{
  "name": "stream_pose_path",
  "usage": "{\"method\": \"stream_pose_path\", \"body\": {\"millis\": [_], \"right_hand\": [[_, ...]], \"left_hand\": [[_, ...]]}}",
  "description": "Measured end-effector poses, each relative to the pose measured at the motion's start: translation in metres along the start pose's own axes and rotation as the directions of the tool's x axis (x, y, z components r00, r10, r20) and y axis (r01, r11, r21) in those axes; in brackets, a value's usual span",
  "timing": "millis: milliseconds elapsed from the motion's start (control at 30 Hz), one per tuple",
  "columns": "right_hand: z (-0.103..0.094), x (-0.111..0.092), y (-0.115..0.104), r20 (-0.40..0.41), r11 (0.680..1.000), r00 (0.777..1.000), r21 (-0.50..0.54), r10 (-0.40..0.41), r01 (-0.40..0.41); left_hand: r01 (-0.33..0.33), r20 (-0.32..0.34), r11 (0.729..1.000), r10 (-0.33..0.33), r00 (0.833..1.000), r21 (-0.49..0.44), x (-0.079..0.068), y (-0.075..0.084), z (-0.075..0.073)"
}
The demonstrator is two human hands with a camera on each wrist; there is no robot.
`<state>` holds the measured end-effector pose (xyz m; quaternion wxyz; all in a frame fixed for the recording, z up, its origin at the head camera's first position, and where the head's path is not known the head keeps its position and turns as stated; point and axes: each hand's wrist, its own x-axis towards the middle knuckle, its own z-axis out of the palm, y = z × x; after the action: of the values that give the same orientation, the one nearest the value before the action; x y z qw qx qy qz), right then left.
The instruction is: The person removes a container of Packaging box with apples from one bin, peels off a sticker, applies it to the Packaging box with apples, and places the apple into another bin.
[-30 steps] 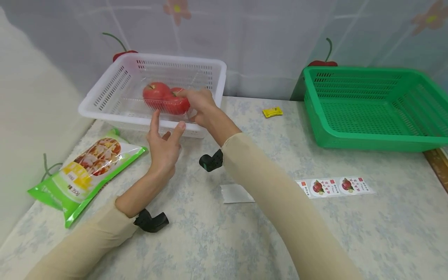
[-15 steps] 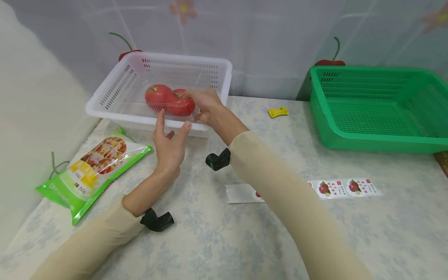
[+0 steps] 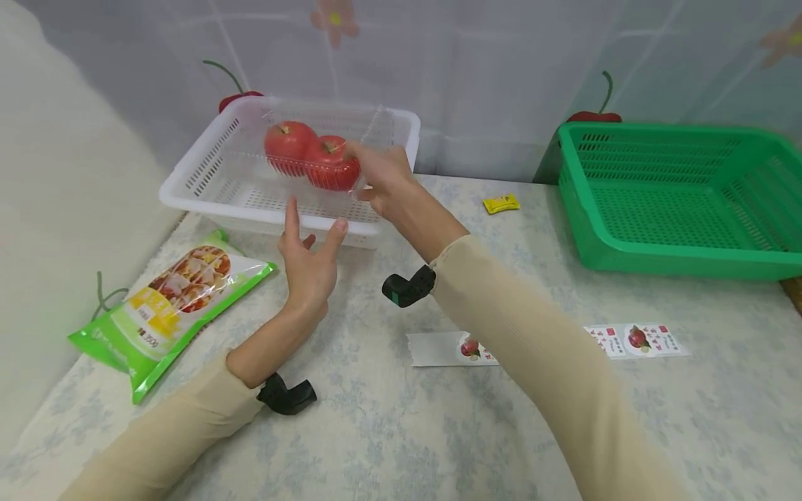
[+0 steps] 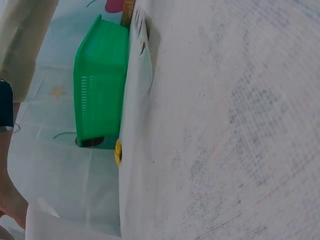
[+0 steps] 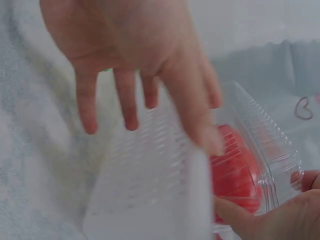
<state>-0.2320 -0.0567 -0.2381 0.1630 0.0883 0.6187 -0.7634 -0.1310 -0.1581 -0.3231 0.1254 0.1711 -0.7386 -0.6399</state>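
My right hand point(image 3: 385, 174) grips the right end of a clear plastic clamshell box point(image 5: 270, 145) with two red apples point(image 3: 289, 142) in it. The box hangs tilted over the white slotted basket point(image 3: 219, 207), and its far edge overlaps the back rim in the head view. My left hand point(image 3: 308, 268) holds nothing; its index finger and thumb stretch apart just in front of the basket's near rim. Seen from the right wrist, the left hand point(image 5: 135, 45) has spread fingers beside the basket wall, while the right hand point(image 5: 285, 215) holds the box.
A green-and-white food bag point(image 3: 178, 306) lies left of the white basket. To the right stands a green basket point(image 3: 677, 257), with a small yellow packet point(image 3: 501, 203) between the two baskets. A strip of fruit labels point(image 3: 645, 341) passes under my right forearm.
My right hand has raised the clamshell box with the apples up off the basket floor. My left hand has kept its place by the near rim. The head view has shifted slightly.
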Motion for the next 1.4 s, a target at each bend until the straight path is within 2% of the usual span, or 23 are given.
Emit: {"method": "stream_pose_path", "body": {"millis": [133, 267, 467, 633, 867, 1033, 1200, 1400], "right_hand": [[-0.004, -0.014, -0.016, 0.008, 1.0, 1.0, 0.01, -0.021, 0.021], [-0.011, -0.028, -0.027, 0.032, 0.998, 0.999, 0.067, 0.0, -0.002], [-0.034, -0.05, -0.035, 0.053, 0.993, 0.998, 0.113, -0.039, 0.033], [-0.066, -0.071, -0.041, 0.068, 0.987, 0.994, 0.145, -0.085, 0.074], [-0.115, -0.098, -0.041, 0.016, 0.987, 0.997, 0.14, -0.078, 0.075], [-0.146, -0.112, -0.033, 0.027, 0.989, 0.997, 0.131, -0.069, 0.065], [-0.182, -0.12, -0.026, 0.059, 0.985, 0.996, 0.161, -0.073, 0.063], [-0.225, -0.12, -0.02, 0.056, 0.987, 0.998, 0.163, -0.026, 0.016]], "left_hand": [[-0.001, 0.003, 1.0, 0.001, 1.0, -0.008, 0.001, 0.001, -0.002], [-0.002, 0.004, 1.0, 0.002, 1.0, -0.015, 0.002, 0.0, -0.005], [-0.01, 0.021, 1.0, 0.011, 1.0, -0.029, 0.005, 0.0, -0.008], [0.012, 0.043, 0.999, -0.011, 0.999, -0.035, 0.006, 0.001, -0.009], [0.007, 0.031, 0.999, -0.006, 1.0, -0.034, 0.008, 0.002, -0.012], [-0.002, 0.024, 0.999, 0.003, 1.0, -0.043, 0.008, 0.003, -0.014], [-0.004, 0.023, 0.999, 0.004, 1.0, -0.04, 0.008, 0.003, -0.015], [-0.003, 0.031, 0.999, 0.004, 1.0, -0.039, 0.008, 0.003, -0.018]]}}
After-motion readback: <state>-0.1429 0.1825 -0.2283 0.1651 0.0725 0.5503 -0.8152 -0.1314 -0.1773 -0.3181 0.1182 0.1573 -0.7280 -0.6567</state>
